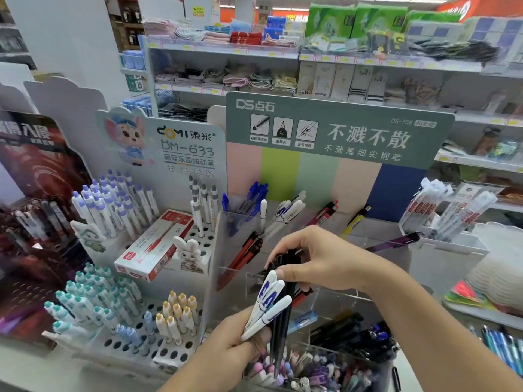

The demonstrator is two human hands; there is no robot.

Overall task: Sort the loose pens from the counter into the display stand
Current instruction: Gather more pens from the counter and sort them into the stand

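Your left hand (240, 339) grips a bundle of pens (273, 304), white-and-blue ones on the left and dark ones on the right, held upright above the near clear bin (339, 360). Your right hand (317, 258) reaches in from the right, fingers curled around the dark pens' upper ends. The clear display stand (376, 230) stands just beyond both hands, with pens in its compartments.

I count three white pens (268, 302) with blue clips in my left grip (236, 343), plus a few black pens (283, 321), their number unclear. One red-and-white box (155, 246) lies on the perforated stand (169, 349). Eight yellow-capped pens (178, 315) stand there.
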